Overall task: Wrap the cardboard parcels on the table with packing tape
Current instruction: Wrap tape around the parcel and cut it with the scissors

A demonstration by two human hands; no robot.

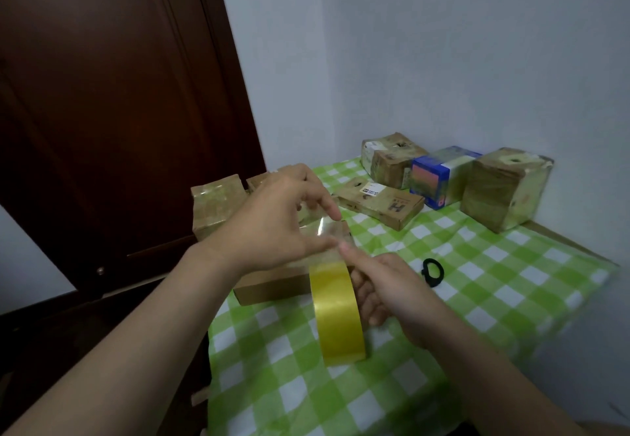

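Note:
A yellow roll of packing tape (337,313) stands on edge above the table, and my right hand (392,292) grips it with fingers through its core, the index finger lying along the top. My left hand (283,217) pinches the clear loose end of tape (327,231) between thumb and forefinger, pulled a short way off the roll. Under both hands lies a flat brown cardboard parcel (272,285) on the green-and-white checked cloth (494,265), partly hidden by my left wrist.
Taped parcels stand at the back: one at the left (216,205), a flat box (381,205), a cube (392,159), a blue box (439,176) and a larger cube (504,186). A black tool (432,271) lies right of my hand. A dark door (112,111) is left.

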